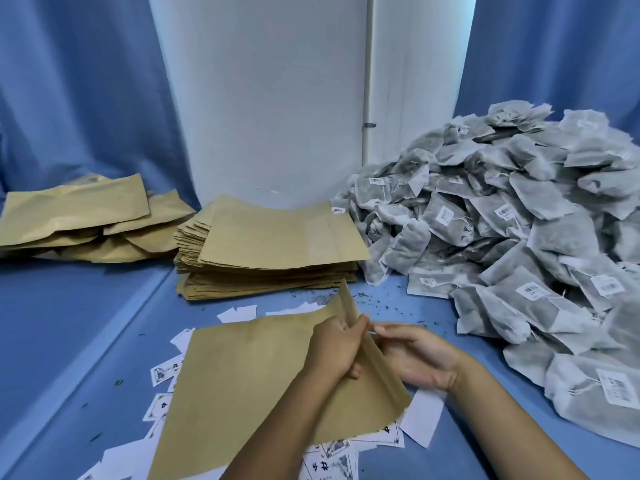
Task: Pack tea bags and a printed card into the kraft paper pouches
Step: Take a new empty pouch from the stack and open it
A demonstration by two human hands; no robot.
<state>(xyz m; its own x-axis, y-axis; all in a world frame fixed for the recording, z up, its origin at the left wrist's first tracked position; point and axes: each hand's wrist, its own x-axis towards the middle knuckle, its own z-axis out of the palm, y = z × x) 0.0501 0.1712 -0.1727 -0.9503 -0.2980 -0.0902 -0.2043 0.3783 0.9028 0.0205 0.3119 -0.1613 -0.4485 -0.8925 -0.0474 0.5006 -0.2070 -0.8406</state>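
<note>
A kraft paper pouch (pixel 239 368) lies in front of me over scattered printed cards (pixel 162 370). My left hand (pixel 334 346) grips the pouch's open right edge, lifting one flap upright. My right hand (pixel 417 356) sits just right of that flap, fingers stretched toward the mouth and touching the paper near the top. A big heap of grey tea bags (pixel 519 237) with barcode labels fills the right side. Whether anything is inside the pouch is hidden.
A neat stack of flat kraft pouches (pixel 273 251) stands at the middle back. A loose pile of bulging pouches (pixel 79 216) lies at the far left. Blue cloth covers the table, with tea crumbs sprinkled near the stack. A white wall and blue curtains rise behind.
</note>
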